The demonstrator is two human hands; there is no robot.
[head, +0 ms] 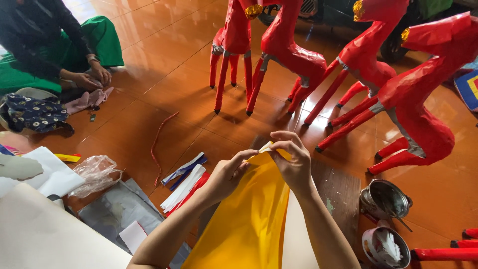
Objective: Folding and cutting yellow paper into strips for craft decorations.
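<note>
Head view: we look down at our two bare hands working over an orange tiled floor.
Step in hand: we judge we are pinching and separating the top edge of a long yellow paper sheet (249, 214).
Left hand (226, 174): grip narrow, fingertips closed on the sheet's upper edge.
Right hand (294, 159): grip closed on that edge too, just beside the left, with a pale strip end showing between the fingers.
Sheet's place: it hangs from both hands down towards us, over a dark wooden board (338, 189).
Next move: likely calls for a steady, even pull so the thin paper does not tear.
Packages: crumpled clear plastic bag (97, 172) to the left; red, white and blue paper strips (186, 182) beside it.
Labels and signs: none we can make out.
Nearby: red paper horse figures (348, 65) stand beyond; a seated person's hands (92, 77) work apart from ours.
</note>
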